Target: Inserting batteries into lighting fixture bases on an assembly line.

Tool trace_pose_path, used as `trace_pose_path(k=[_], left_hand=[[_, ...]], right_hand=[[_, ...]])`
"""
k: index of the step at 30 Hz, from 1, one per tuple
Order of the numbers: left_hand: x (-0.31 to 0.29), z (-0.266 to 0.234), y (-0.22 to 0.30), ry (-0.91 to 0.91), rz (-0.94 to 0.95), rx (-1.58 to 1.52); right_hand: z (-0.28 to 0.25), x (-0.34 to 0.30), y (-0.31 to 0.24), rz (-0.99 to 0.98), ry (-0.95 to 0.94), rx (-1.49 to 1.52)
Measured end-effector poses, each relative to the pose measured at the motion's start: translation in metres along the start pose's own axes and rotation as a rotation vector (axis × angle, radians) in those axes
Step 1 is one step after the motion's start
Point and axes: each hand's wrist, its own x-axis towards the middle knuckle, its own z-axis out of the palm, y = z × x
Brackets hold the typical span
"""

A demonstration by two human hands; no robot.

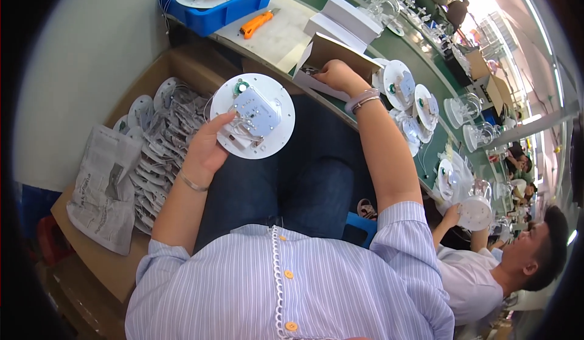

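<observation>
My left hand (207, 148) grips a round white lamp plate (277, 142) by its left edge, the thumb on top. A pale blue driver box, a small green coil and loose thin wires sit on the plate's upward face. To the right, my right hand (337, 77) dips into a small open carton (350, 60) at the table's edge. Its fingers are curled together near small dark bits inside; the carton's wall hides part of the fingertips, and what they hold cannot be made out.
On my left, a large cardboard box (121, 273) holds many stacked plates and a grey printed bag (103, 188). The table carries a blue bin (213, 17), an orange utility knife (257, 25), a white box (344, 20) and more lamp plates (398, 84). A co-worker (486, 273) sits at right.
</observation>
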Motion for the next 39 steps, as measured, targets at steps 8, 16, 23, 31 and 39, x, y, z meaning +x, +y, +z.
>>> trace_pose_path(k=[8,16,23,31,39], left_hand=[[-0.011,0.033,-0.01,0.026,0.429,0.449],[-0.013,0.054,-0.007,-0.233,1.346,1.731],[-0.018,0.069,-0.011,-0.338,1.485,2.104],[-0.015,0.071,-0.013,-0.247,1.116,2.264],[-0.012,0.028,-0.013,-0.368,-0.262,0.087]], right_hand=[[-0.002,-0.032,-0.002,-0.048,0.513,0.078],[-0.004,-0.071,-0.009,-0.009,0.411,1.779],[-0.01,-0.105,-0.025,-0.098,-0.193,1.804],[0.001,-0.118,-0.025,-0.165,-0.069,1.629],[-0.01,-0.127,-0.019,-0.177,-0.365,1.358]])
